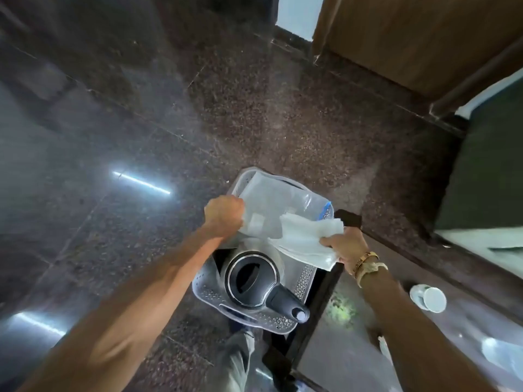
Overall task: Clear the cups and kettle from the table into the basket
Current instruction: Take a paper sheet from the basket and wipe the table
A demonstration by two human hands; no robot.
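Note:
A grey perforated basket [205, 284] sits low beside the dark glass table [351, 343]. Inside its near end lies a steel kettle [249, 275] with a black lid and handle pointing right. A clear plastic bag [280, 199] fills the basket's far end. My left hand [225, 215] grips the bag's left edge with curled fingers. My right hand [346, 246] pinches a bundle of white tissue or plastic sheets [307, 239] over the basket's right rim. A white cup [431, 298] lies tipped on a saucer on the table at the right.
Polished dark granite floor [141, 123] spreads to the left and ahead. A wooden door or panel [410, 38] stands at the back right, with a dark cabinet [486, 171] on the right. My trouser leg [237, 360] shows below the basket.

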